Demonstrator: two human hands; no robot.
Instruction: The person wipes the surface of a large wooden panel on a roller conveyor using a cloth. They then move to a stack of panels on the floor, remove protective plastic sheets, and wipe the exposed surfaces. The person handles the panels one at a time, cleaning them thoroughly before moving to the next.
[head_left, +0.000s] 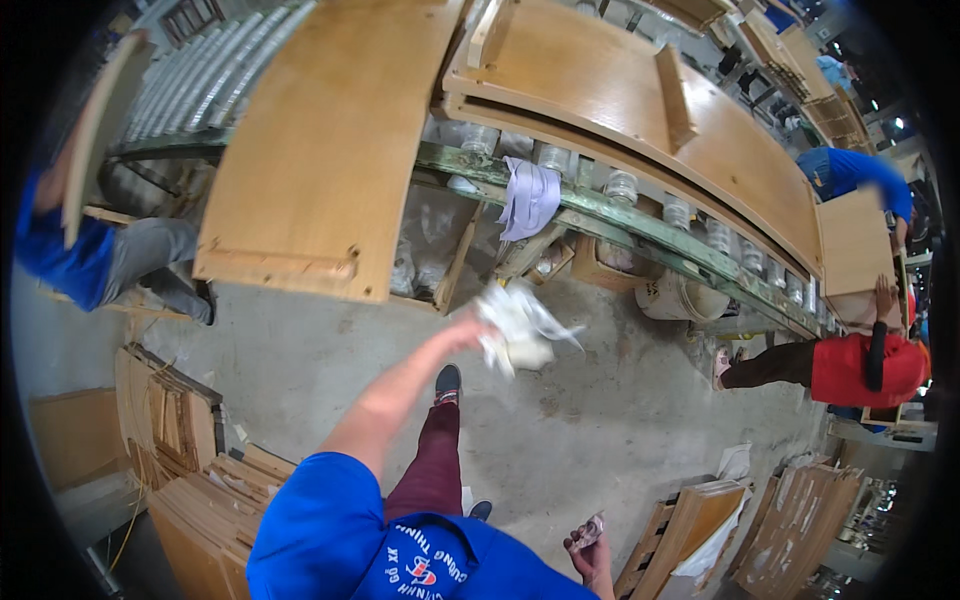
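Low in the view, the right hand [590,554] curls its fingers around a small, shiny, pinkish object [594,527]. Farther out, the left hand [464,332] extends over the grey concrete floor [610,400], fingers clamped on a crumpled white bundle of soft material [520,328] — motion blur hides their exact placement. Beyond, a pale lilac cloth [530,198] drapes over the worn green rail [660,236] of a roller conveyor [621,186] — which carries varnished, light-brown wooden panels [325,150]. A person in red [862,372] stands farther right.
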